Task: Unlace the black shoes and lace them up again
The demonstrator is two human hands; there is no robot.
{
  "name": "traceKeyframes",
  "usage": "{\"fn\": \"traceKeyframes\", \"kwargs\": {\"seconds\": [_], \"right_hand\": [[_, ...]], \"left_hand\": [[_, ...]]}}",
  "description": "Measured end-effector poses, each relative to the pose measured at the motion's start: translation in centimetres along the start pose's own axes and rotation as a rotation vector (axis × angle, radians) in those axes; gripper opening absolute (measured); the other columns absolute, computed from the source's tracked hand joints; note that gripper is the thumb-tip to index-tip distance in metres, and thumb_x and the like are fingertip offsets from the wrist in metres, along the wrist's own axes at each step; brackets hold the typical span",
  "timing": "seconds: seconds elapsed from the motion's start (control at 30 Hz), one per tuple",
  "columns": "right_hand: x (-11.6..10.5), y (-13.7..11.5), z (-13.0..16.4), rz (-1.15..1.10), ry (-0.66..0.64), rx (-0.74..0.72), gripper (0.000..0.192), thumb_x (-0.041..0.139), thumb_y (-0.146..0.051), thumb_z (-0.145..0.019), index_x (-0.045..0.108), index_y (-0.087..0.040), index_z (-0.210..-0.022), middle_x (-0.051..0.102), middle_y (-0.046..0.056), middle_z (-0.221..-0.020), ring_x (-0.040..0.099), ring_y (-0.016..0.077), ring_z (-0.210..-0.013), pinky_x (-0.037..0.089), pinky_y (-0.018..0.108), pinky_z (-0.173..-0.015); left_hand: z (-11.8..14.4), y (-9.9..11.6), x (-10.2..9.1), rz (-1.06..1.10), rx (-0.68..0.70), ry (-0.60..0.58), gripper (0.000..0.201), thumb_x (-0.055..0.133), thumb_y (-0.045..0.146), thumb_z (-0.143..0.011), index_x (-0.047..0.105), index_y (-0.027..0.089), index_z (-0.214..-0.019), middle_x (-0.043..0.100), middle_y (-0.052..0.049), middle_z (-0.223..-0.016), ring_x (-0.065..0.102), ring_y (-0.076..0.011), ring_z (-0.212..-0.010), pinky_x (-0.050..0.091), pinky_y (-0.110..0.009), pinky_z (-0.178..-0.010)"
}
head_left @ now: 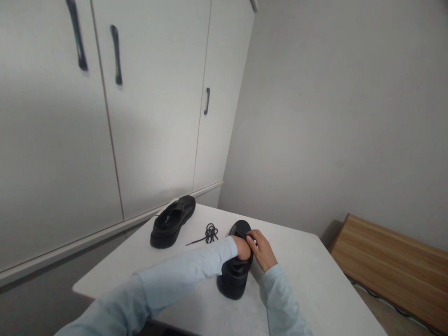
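A black shoe (234, 279) stands on the white table with its toe pointing away from me. My left hand (242, 248) reaches into its opening, and the fingers are hidden inside. On the shoe's right side, my right hand (262, 249) has thumb and fingers closed on the upper near the front of the opening. What exactly lies between those fingertips is too small to make out. A coiled black shoelace (210, 232) lies left of this shoe, one end stretched leftward. Farther left, a second black shoe (171, 224) rests on the table, touched by neither hand.
The white table (297, 270) reaches toward a white cabinet (157, 116) with dark handles on the left and back. A grey wall (332, 116) rises behind. Beyond the table's right edge is a wood-grain board or furniture top (395, 266), with a cable beneath it.
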State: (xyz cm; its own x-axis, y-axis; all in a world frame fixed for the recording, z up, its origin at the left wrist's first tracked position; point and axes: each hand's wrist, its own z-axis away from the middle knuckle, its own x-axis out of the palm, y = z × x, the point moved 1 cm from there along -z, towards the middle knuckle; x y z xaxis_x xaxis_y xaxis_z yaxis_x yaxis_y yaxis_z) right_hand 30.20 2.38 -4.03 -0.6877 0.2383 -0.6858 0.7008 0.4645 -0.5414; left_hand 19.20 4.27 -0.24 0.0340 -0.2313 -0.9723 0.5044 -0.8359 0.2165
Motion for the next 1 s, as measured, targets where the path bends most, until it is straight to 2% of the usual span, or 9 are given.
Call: {"fn": "traceKeyframes", "kwargs": {"seconds": [0.07,0.13,0.23,0.3,0.4,0.57,0.67,0.8,1.0], "right_hand": [[0.0,0.0,-0.1,0.005,0.003,-0.006,0.026,0.039,-0.037,-0.091,0.059,-0.021,-0.096,0.059,0.006,-0.095,0.056,0.0195,-0.094,0.045,0.032,-0.083],[0.0,0.0,-0.1,0.006,0.0,-0.005,0.026,0.038,-0.037,-0.091,0.059,-0.021,-0.095,0.059,0.006,-0.094,0.056,0.0193,-0.093,0.045,0.032,-0.083],[0.0,0.0,0.0,-0.001,-0.01,0.007,0.026,0.038,-0.038,-0.091,0.058,-0.021,-0.095,0.058,0.006,-0.095,0.055,0.0194,-0.093,0.046,0.03,-0.079],[0.0,-0.1,0.1,-0.007,-0.013,0.015,0.027,0.038,-0.039,-0.091,0.058,-0.021,-0.096,0.058,0.006,-0.096,0.055,0.0196,-0.094,0.047,0.03,-0.078],[0.1,-0.2,0.1,-0.009,-0.014,0.025,0.027,0.039,-0.039,-0.091,0.058,-0.022,-0.096,0.058,0.006,-0.097,0.055,0.02,-0.094,0.047,0.03,-0.075],[0.0,-0.2,0.0,-0.015,-0.021,0.034,0.026,0.039,-0.039,-0.091,0.058,-0.022,-0.095,0.058,0.006,-0.097,0.055,0.0206,-0.094,0.048,0.03,-0.072],[0.1,-0.2,0.0,-0.024,-0.012,0.032,0.026,0.039,-0.038,-0.091,0.058,-0.022,-0.096,0.058,0.006,-0.097,0.055,0.0205,-0.094,0.048,0.03,-0.074],[0.2,-0.2,0.0,-0.037,0.016,0.038,0.025,0.039,-0.038,-0.091,0.058,-0.022,-0.096,0.058,0.006,-0.096,0.055,0.0202,-0.094,0.046,0.032,-0.08],[0.1,-0.4,0.0,-0.035,0.021,0.044,0.024,0.043,-0.038,-0.088,0.059,-0.022,-0.097,0.058,0.006,-0.1,0.054,0.0214,-0.098,0.047,0.033,-0.081]], "left_hand": [[0.3,0.1,-1.0,-0.051,0.004,-0.127,0.015,0.057,0.021,-0.083,0.064,0.01,-0.091,0.065,-0.009,-0.093,0.062,-0.0187,-0.083,0.051,-0.033,-0.074],[1.6,0.5,-2.5,-0.09,0.021,-0.192,0.016,0.055,0.013,-0.08,0.067,0.007,-0.072,0.068,-0.011,-0.077,0.063,-0.0207,-0.074,0.049,-0.029,-0.068],[5.0,1.7,-4.8,-0.113,0.062,-0.161,0.032,0.041,0.023,-0.086,0.069,0.011,-0.075,0.07,-0.011,-0.077,0.063,-0.0204,-0.069,0.046,-0.028,-0.061],[7.3,2.6,-5.5,-0.093,0.045,-0.122,0.036,0.041,0.033,-0.087,0.07,0.013,-0.078,0.07,-0.01,-0.075,0.064,-0.0205,-0.066,0.045,-0.027,-0.057],[9.5,3.5,-4.6,-0.146,-0.069,-0.021,0.044,0.053,0.053,-0.078,0.069,0.013,-0.085,0.07,-0.013,-0.076,0.065,-0.027,-0.069,0.046,-0.03,-0.055],[10.0,3.9,-1.2,-0.19,-0.156,0.117,0.041,0.071,0.041,-0.068,0.063,0.012,-0.096,0.067,-0.014,-0.089,0.064,-0.029,-0.082,0.049,-0.034,-0.068],[9.7,3.6,-0.3,-0.195,-0.169,0.148,0.042,0.074,0.038,-0.065,0.062,0.012,-0.096,0.065,-0.014,-0.095,0.062,-0.0288,-0.088,0.049,-0.035,-0.073],[9.2,2.4,-0.1,-0.177,-0.148,0.124,0.043,0.076,0.041,-0.062,0.064,0.013,-0.093,0.067,-0.013,-0.091,0.063,-0.0284,-0.086,0.05,-0.034,-0.07],[8.6,1.4,-1.2,-0.146,-0.052,-0.056,0.039,0.063,0.05,-0.072,0.069,0.012,-0.082,0.07,-0.014,-0.08,0.066,-0.0275,-0.076,0.048,-0.03,-0.058]]}}
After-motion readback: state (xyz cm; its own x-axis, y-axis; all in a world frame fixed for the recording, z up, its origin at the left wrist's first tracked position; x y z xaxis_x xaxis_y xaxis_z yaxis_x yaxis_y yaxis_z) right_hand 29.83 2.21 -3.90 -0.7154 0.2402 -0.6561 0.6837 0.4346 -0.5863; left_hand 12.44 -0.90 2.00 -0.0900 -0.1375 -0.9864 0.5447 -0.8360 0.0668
